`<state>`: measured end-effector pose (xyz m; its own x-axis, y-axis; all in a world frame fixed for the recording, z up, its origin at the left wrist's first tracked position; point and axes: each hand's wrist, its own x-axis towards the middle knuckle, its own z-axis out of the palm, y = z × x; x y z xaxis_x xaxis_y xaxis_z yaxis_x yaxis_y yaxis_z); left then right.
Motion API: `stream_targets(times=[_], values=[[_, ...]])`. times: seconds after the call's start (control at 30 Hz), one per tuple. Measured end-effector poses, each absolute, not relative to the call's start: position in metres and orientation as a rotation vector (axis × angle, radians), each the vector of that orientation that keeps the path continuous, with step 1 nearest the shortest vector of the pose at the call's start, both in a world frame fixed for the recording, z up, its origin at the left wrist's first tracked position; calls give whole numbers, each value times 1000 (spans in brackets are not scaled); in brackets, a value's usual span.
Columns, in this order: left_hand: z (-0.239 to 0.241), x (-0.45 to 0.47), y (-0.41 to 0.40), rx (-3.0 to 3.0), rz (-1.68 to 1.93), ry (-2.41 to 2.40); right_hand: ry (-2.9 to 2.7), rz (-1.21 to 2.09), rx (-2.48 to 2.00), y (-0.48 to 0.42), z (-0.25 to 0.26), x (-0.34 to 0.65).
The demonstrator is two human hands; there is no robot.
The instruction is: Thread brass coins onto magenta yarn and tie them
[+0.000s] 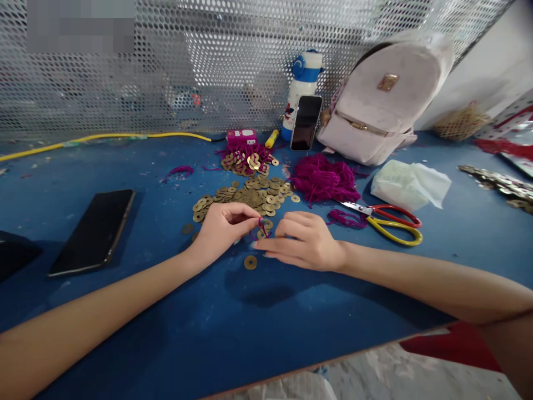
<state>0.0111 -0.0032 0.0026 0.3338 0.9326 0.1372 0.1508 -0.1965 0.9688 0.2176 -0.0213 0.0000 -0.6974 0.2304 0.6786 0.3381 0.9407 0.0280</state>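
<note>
My left hand [220, 230] is closed in a pinch, with thumb and forefinger gripping a thin purple string [262, 221]. Close on its right, my right hand [306, 241] is bent with its fingers together at the string's loose part; its exact grip is partly hidden. Small brass coins with square holes lie just under the fingertips, and a single coin [250, 262] rests in front of them. Behind both hands spreads a pile of such coins [250, 194]. Further back, coins tied with purple string [245, 161] form a bunch.
A purple string heap [325, 178] and scissors [387, 219] with red and yellow handles lie right. Behind stand a propped phone [307, 123], a bottle [306, 72] and a backpack [378, 100]. Another phone [94, 233] lies left. A white packet [408, 183] sits right.
</note>
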Motion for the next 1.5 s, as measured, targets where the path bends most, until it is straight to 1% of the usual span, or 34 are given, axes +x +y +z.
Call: stream_targets(times=[0.07,0.13,0.2,0.27,0.33,0.5,0.6,0.7,0.87,0.97,1.2,1.5], values=[[4,12,-4,1610,982,1006,-2377,-344,-421,-23,1,217],[5,12,-5,1603,983,1008,-2385,-397,-480,-22,-1,217],[5,11,-6,1589,997,1003,-2410,-388,-556,-20,-4,216],[4,11,-6,1573,1028,992,-2445,-290,-647,-18,-8,216],[3,10,-6,1565,1051,981,-2475,-72,-723,-17,-10,214],[3,9,-6,1603,1032,957,-2330,745,-831,-19,-9,208],[2,9,-6,1644,1047,955,-2207,970,-831,-22,-8,205],[2,11,-7,1727,1012,1025,-2109,963,-794,-26,-7,205],[3,14,-10,1872,840,1093,-2238,627,-598,-29,-5,211],[3,14,-11,2024,802,1114,-2249,535,-582,-25,-4,214],[0,12,-9,2056,841,1135,-2004,680,-807,-10,-4,218],[0,10,-8,1997,873,1115,-1802,892,-915,-2,-8,219]])
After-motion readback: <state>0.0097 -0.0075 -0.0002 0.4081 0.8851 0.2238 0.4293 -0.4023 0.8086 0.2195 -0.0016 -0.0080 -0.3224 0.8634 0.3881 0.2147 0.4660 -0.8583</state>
